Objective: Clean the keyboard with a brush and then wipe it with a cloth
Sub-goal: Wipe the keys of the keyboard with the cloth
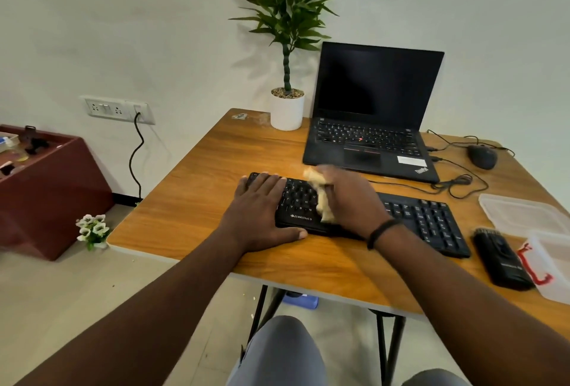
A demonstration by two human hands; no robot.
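- Wooden table (191, 200), set against a pale wall (123, 31); the floor to my left holds a dark red box (55, 188) and a small bunch of white flowers (92, 230).
- Open black laptop (373, 111), screen dark, at the table's far side, with a potted plant (287, 46) in a white pot just beside it on the left.
- Black keyboard (428, 222) lying slantwise across the middle of the table in front of the laptop, white lettering on its keys and a white brand mark on its near edge.
- My left hand (262, 210) flat over the keyboard's left end, fingers straight and spread, thumb along the near edge, gripping nothing.
- My right hand (348, 197), black band at the wrist, curled round a crumpled tan cloth (324, 197) and pressing it on the keys at mid-keyboard; the hand and cloth are blurred.
- Clear plastic box (555, 265) and its lid (518, 213) at the table's right edge, a red item (533, 265) against the box.
- Black brush (501, 259) resting on the table right of the keyboard, apart from both hands.
- Black mouse (482, 156) right of the laptop, its cable looping between laptop and keyboard.
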